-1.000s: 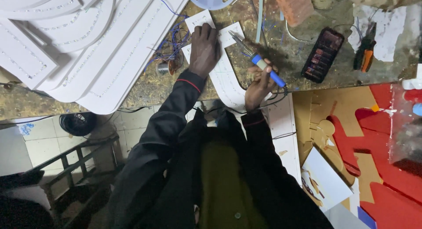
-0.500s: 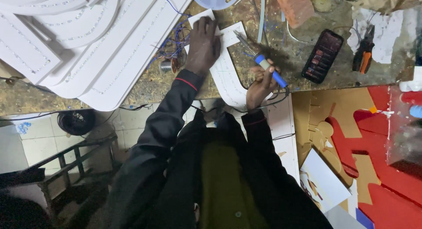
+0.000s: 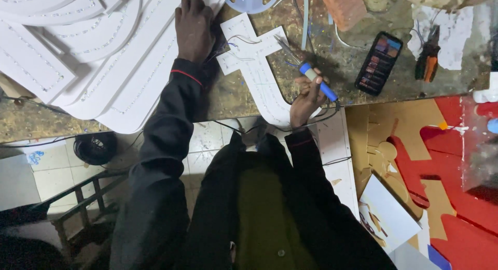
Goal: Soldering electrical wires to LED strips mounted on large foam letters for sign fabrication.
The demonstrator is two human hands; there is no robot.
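A white cut-out letter shape (image 3: 258, 75) with thin wires on it lies on the worn workbench (image 3: 342, 52). My right hand (image 3: 306, 96) is shut on a blue-handled soldering iron (image 3: 311, 78), its tip pointing up and left over the shape. My left hand (image 3: 193, 27) reaches far left of the shape, fingers curled at a bundle of thin wires by the edge of large white panels (image 3: 93, 52). Both arms wear dark sleeves.
A black phone (image 3: 378, 63) lies right of the iron, orange-handled pliers (image 3: 428, 56) further right, a brick (image 3: 342, 6) at the top edge. Red and brown cut sheets (image 3: 415, 145) lie lower right. A black cable coil (image 3: 95, 147) sits on the tiled floor.
My left hand has left the white letter shape and moved left and up to the wires beside the large panels. My right hand still holds the iron in much the same place.
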